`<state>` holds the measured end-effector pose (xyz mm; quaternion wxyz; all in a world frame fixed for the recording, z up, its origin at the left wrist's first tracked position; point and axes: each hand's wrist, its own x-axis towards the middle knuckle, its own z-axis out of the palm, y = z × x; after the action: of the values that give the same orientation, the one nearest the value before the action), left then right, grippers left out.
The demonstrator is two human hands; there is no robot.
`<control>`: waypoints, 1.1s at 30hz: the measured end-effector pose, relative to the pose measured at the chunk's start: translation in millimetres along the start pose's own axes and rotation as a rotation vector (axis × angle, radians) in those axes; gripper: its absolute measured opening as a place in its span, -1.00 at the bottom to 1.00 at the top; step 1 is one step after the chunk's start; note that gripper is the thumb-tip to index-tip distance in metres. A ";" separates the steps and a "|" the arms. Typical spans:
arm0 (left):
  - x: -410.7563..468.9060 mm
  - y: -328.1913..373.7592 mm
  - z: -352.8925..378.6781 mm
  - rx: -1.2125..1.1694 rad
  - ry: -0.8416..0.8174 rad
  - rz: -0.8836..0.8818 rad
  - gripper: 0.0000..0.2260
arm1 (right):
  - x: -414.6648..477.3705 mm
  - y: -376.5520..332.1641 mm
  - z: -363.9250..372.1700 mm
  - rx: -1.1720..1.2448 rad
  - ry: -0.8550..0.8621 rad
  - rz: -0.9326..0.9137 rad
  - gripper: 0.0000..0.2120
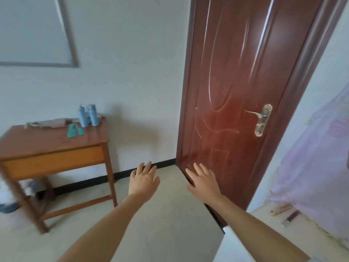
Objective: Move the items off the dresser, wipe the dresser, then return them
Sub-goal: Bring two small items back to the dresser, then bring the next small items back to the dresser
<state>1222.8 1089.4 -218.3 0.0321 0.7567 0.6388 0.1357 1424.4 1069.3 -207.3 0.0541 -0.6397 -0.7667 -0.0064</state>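
A wooden dresser [47, 142] with one drawer stands at the left against the white wall. On its top stand two light blue bottles [87, 115], and a teal item [74, 130] lies in front of them. A flat pinkish-brown object [49, 123] lies along the back edge. My left hand [144, 179] and my right hand [202, 181] are stretched out in front of me over the floor, fingers straight, holding nothing. Both hands are well to the right of the dresser.
A reddish-brown door [236, 101] with a brass lever handle [262, 120] stands shut on the right. Pink fabric [317, 167] hangs at the far right. Dark shoes [9, 207] lie under the dresser. Pale tiled floor [160, 224] stretches below my arms.
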 end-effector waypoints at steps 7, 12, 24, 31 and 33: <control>-87.7 -166.2 -74.9 0.056 0.092 -0.353 -0.52 | 43.2 -183.1 -1.5 -0.003 -0.044 -0.314 -0.50; -160.6 -293.0 -137.9 0.072 0.203 -0.553 -0.55 | 60.9 -330.9 -15.3 0.078 0.054 -0.475 -0.49; -227.5 -453.6 -183.2 0.112 0.274 -0.743 -0.55 | 96.0 -515.5 3.2 0.061 -0.030 -0.634 -0.52; -173.8 -520.3 -181.7 0.112 0.243 -0.760 -0.53 | 180.5 -554.9 21.2 0.080 -0.009 -0.619 -0.52; -144.5 -541.2 -180.4 0.119 0.244 -0.749 -0.54 | 213.4 -562.6 25.1 0.094 -0.005 -0.613 -0.53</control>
<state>638.7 1024.4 -188.8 -0.0406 0.4504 0.8763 0.1660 832.8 1178.4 -179.3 0.0774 -0.3754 -0.9235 0.0148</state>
